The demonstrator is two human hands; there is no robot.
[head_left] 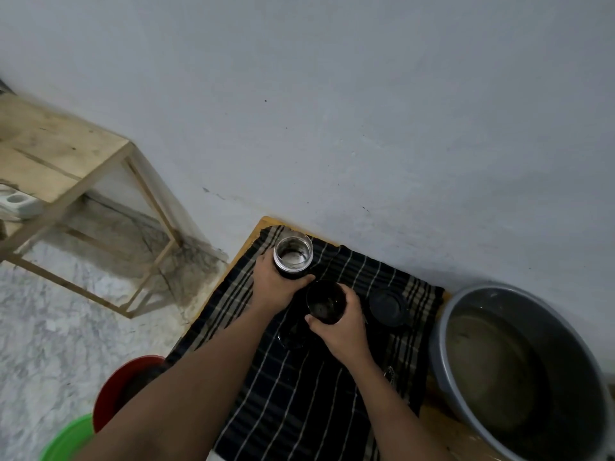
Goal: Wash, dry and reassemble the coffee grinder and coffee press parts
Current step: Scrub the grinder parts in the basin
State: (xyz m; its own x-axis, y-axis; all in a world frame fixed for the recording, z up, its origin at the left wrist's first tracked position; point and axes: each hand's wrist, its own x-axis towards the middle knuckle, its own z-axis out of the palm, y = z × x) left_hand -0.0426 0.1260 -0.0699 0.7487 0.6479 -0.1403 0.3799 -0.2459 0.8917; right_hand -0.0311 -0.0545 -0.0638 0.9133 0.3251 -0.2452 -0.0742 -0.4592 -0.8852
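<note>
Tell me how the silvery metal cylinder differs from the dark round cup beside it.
The silvery metal cylinder gleams bright inside; the dark round cup looks black inside. The left hand grips the cylinder, the right hand the cup. The cylinder sits nearer the wall than the cup. Both face open end up over the striped cloth.
</note>
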